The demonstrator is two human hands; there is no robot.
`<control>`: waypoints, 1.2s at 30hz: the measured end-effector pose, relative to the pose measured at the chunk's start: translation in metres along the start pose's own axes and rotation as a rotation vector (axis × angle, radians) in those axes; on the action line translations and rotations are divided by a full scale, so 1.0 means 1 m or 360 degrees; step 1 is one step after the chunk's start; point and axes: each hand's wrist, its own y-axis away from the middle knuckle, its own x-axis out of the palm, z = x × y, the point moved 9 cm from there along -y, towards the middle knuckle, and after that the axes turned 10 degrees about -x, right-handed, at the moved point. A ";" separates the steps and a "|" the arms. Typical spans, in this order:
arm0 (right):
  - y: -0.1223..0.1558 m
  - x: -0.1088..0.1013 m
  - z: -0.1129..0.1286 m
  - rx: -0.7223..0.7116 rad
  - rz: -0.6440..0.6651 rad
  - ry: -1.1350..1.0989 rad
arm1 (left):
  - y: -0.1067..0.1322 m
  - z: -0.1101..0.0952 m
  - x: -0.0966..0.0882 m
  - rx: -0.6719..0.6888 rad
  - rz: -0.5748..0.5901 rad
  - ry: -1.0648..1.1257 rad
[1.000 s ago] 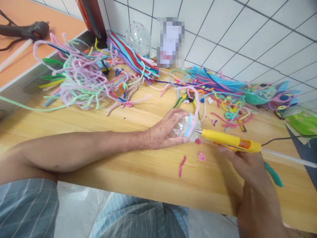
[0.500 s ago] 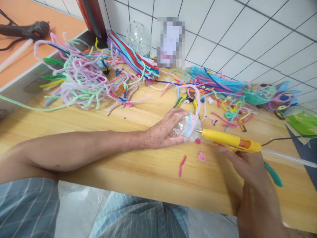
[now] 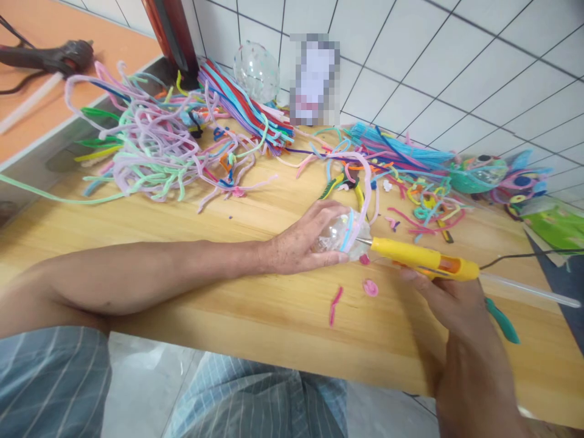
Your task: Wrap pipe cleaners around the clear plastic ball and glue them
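My left hand (image 3: 308, 237) is closed around a clear plastic ball (image 3: 336, 232), holding it on the wooden table. A light blue pipe cleaner (image 3: 348, 231) and a lilac pipe cleaner (image 3: 366, 176) run across the ball, and the lilac one's loose end arches up and back. My right hand (image 3: 451, 298) grips a yellow hot glue gun (image 3: 406, 252), a clear glue stick (image 3: 529, 289) sticking out of its rear. Its metal nozzle meets the ball's right side beside the lilac pipe cleaner. The fingers under the gun are partly hidden.
Tangled pipe cleaners (image 3: 150, 140) lie at the left, with bundles (image 3: 401, 149) along the tiled wall. Yellow-black pliers (image 3: 349, 179) lie behind the ball. A pink coil (image 3: 370, 288) and a green handle (image 3: 502, 321) are nearer. Another clear ball (image 3: 257, 72) stands at the back.
Almost nothing differs. The glue gun's rear end has shifted very slightly left, while its nozzle stays against the ball and my left hand keeps its place.
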 end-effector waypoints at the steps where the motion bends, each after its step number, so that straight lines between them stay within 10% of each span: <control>1: 0.000 0.000 -0.001 0.0004 -0.0002 -0.0012 | 0.000 0.000 0.000 0.0001 -0.0001 -0.0003; 36: 0.000 -0.012 0.011 -0.0091 -0.0112 -0.0027 | -0.001 0.002 0.000 -0.0058 0.0039 -0.0009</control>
